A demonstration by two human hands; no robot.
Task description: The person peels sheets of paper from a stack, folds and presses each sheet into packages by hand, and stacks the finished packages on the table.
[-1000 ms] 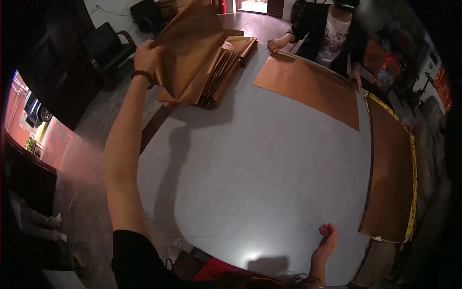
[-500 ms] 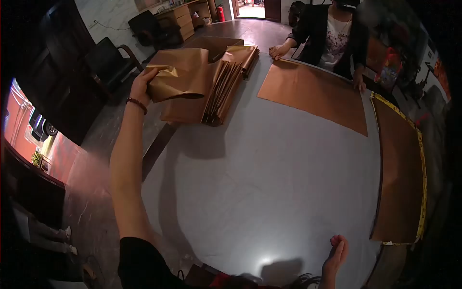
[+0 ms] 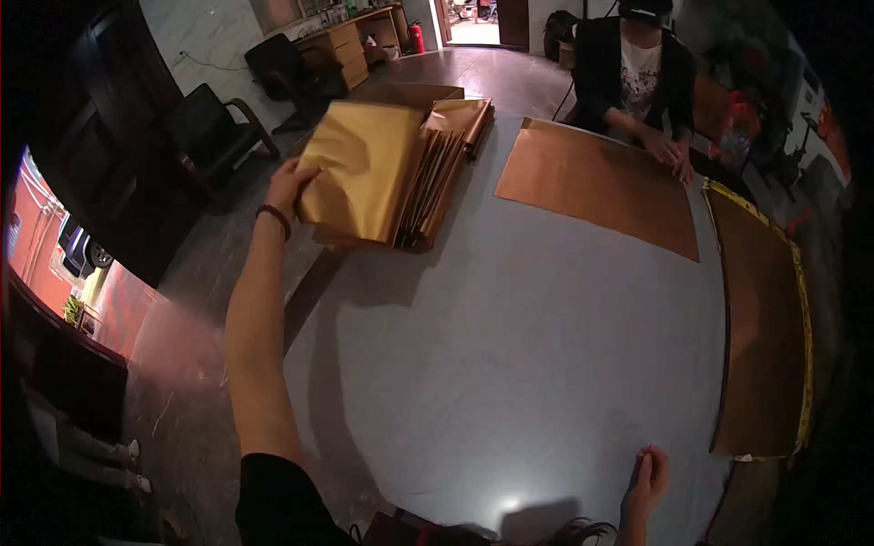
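My left hand grips the left edge of a shiny golden-brown sheet, fingers closed on it. This sheet lies over the left part of a pile of folded brown sheets at the table's far left. My right hand hovers by the near right of the table, fingers curled together. Whether anything small is between those fingers is hidden. A flat copper-brown sheet rests at the far side of the table, before another person, whose hands meet near its right corner.
The table has a smooth grey top. Along its right edge lies a brown panel bordered by yellow tape with dark marks. Black chairs stand beyond the left edge, and a cardboard-like box sits behind the pile.
The golden sheet has come down flatter over the pile, and my left hand has moved slightly right and down. The other person's hands have come together at the right of their sheet.
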